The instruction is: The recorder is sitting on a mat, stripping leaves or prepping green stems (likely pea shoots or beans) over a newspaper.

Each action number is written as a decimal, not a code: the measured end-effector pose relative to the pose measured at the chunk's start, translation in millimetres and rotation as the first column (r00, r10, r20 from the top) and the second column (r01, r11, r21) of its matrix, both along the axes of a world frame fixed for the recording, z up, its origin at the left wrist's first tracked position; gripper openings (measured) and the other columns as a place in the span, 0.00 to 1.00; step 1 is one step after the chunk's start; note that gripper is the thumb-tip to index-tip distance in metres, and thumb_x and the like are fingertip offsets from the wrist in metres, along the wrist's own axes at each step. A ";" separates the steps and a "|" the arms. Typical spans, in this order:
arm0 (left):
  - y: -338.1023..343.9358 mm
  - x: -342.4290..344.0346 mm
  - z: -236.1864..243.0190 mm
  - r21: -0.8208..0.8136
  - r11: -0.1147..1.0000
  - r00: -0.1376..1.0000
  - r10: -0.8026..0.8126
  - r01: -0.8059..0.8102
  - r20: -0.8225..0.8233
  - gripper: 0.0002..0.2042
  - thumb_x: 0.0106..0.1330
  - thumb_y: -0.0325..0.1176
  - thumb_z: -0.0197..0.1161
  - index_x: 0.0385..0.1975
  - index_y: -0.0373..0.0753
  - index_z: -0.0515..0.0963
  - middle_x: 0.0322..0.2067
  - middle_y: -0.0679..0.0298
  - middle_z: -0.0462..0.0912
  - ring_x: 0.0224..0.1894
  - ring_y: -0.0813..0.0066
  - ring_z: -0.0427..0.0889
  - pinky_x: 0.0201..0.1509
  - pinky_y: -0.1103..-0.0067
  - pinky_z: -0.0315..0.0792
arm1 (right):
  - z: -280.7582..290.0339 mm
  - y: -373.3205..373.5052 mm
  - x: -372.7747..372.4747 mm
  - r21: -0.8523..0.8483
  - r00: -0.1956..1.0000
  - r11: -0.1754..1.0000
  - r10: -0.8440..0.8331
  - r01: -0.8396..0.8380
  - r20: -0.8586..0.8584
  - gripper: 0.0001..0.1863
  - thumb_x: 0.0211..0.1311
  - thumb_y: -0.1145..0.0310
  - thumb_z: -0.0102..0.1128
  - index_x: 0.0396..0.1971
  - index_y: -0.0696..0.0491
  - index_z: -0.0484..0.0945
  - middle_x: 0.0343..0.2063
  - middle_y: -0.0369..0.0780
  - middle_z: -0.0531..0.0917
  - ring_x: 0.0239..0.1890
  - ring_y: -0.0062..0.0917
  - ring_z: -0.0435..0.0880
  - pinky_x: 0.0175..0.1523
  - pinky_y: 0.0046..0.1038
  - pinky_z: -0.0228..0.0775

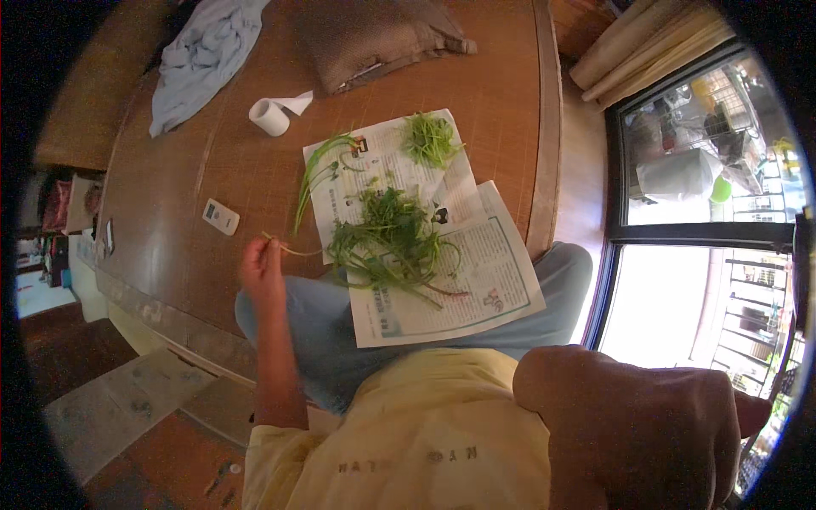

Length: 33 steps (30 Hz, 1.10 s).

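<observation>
My left hand (263,259) is closed in a pinch on a thin, pale leafy-green stem (297,252) at the left of the newspaper. The stem's other end reaches the heap of leafy greens (387,234) lying on the newspaper sheets (442,319), partly over my lap. Long bare green stalks (313,174) hang over the paper's left edge, and a smaller bunch of cut green stems (429,140) lies at its far right. My right hand (637,416) appears large and blurred close to the camera at lower right, away from the greens; its fingers do not show clearly.
A white remote control (221,217) lies left of the newspaper on the brown mat. Beyond it are a toilet paper roll (270,117), a light blue cloth (208,55) and a brown cushion (374,42). A dark-framed window (705,235) stands at right.
</observation>
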<state>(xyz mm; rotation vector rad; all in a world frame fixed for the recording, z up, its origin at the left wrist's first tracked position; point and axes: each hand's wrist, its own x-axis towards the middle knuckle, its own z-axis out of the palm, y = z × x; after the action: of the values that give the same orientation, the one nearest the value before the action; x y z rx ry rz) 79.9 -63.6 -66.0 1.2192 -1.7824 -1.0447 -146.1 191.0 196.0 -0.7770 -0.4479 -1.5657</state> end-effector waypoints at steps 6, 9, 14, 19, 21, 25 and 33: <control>-4.6 24.1 -17.6 0.078 0.997 0.996 0.011 -0.005 -0.083 0.09 0.65 0.31 0.61 0.37 0.32 0.76 0.31 0.64 0.81 0.34 0.81 0.78 0.38 0.82 0.72 | -24.9 -17.6 -0.3 -0.006 0.981 0.982 -0.188 0.189 0.043 0.32 0.74 0.49 0.29 0.16 0.51 0.75 0.13 0.35 0.77 0.15 0.23 0.76 0.58 0.55 0.63; 10.9 -3.5 6.2 0.023 0.995 0.995 -0.097 0.097 -0.003 0.09 0.65 0.32 0.62 0.39 0.32 0.76 0.31 0.65 0.81 0.34 0.81 0.77 0.39 0.83 0.72 | -52.6 -38.7 -19.3 -0.080 0.863 0.894 -0.446 0.440 -0.235 0.35 0.65 0.35 0.36 0.22 0.54 0.76 0.21 0.40 0.77 0.23 0.35 0.75 0.47 0.57 0.60; 54.2 -27.9 46.5 0.138 0.957 0.965 -0.261 0.255 0.032 0.07 0.64 0.31 0.63 0.37 0.34 0.78 0.31 0.66 0.81 0.35 0.82 0.77 0.38 0.83 0.71 | -111.6 -59.9 -18.8 0.223 0.422 0.570 -0.244 0.791 -0.873 0.13 0.66 0.67 0.50 0.25 0.59 0.74 0.26 0.40 0.77 0.31 0.26 0.75 0.40 0.28 0.67; 78.2 -54.9 75.4 0.066 0.897 0.897 -0.440 0.436 0.054 0.05 0.60 0.27 0.64 0.34 0.35 0.78 0.30 0.64 0.80 0.33 0.79 0.78 0.36 0.81 0.71 | -165.4 -65.0 -5.3 -0.097 -0.046 0.371 -0.143 0.924 -0.989 0.05 0.61 0.75 0.56 0.35 0.60 0.76 0.30 0.38 0.78 0.33 0.20 0.76 0.41 0.21 0.67; 76.6 -56.4 72.6 -0.080 0.859 0.861 -0.497 0.505 0.106 0.05 0.56 0.23 0.65 0.31 0.34 0.78 0.29 0.60 0.80 0.32 0.70 0.80 0.35 0.77 0.72 | -163.3 -61.7 -8.7 -0.079 -0.047 0.435 -0.085 0.897 -0.995 0.05 0.61 0.75 0.56 0.34 0.59 0.76 0.29 0.39 0.78 0.33 0.20 0.76 0.40 0.22 0.68; 80.9 -66.7 83.8 -0.149 0.826 0.837 -0.522 0.544 0.164 0.06 0.51 0.21 0.65 0.28 0.35 0.78 0.29 0.58 0.79 0.32 0.62 0.80 0.36 0.74 0.72 | -165.4 -57.2 -13.5 -0.053 -0.062 0.495 0.001 0.867 -0.998 0.04 0.61 0.75 0.55 0.33 0.59 0.76 0.28 0.39 0.77 0.31 0.19 0.75 0.38 0.23 0.68; 82.5 -76.8 87.2 -0.331 0.712 0.785 -0.553 0.619 0.279 0.08 0.48 0.23 0.69 0.27 0.37 0.78 0.27 0.62 0.76 0.31 0.64 0.76 0.33 0.72 0.70 | -182.2 -54.4 -16.8 -0.210 -0.208 0.508 -0.061 0.835 -0.976 0.06 0.58 0.70 0.54 0.30 0.57 0.75 0.26 0.47 0.79 0.30 0.40 0.78 0.35 0.36 0.69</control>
<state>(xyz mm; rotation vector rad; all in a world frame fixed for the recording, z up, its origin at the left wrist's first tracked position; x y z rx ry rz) 3.1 18.9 21.2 0.4736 -2.4576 -0.8392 -162.9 136.6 13.8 -1.4318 1.6923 -1.2230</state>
